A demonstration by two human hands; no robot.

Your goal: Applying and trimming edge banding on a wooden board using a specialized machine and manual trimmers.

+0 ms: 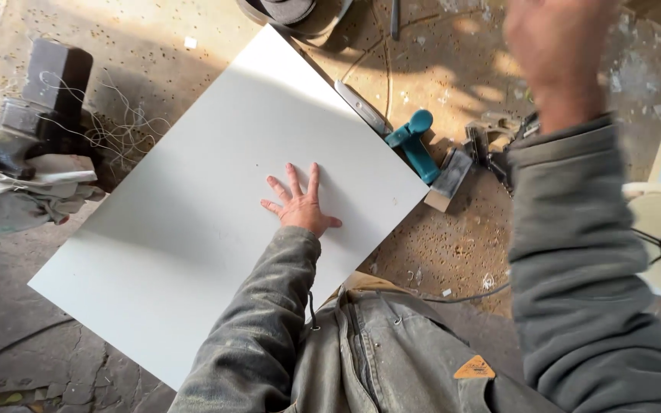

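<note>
A: Nearest the camera, at the bottom of the frame, the person's dusty grey work jacket (392,344) fills the view, with both sleeves running up from it.

B: And the hands?

A: The left hand (300,203) lies flat in the middle of the frame, fingers spread and palm down on the white panel (193,229). Its grip is apart, clamped on nothing; it only presses the board. The right hand (556,46) is raised at the upper right, blurred, so one cannot tell how its grip stands.

B: Where does the panel lie?

A: Turned cornerwise across the centre and left of the frame, on a pitted, dusty surface (453,252), one corner pointing to the top.

B: So which step looks to be in hand?

A: By the look of it, steadying the board with one hand. Any next move would call for that palm to keep the panel from sliding.

B: Farther off?

A: Just past the panel's right edge lie a teal power tool (415,145) and a sanding block (447,180); a cable (468,294) runs below them. At the upper left, a dark tool (43,99) in tangled thread.
</note>
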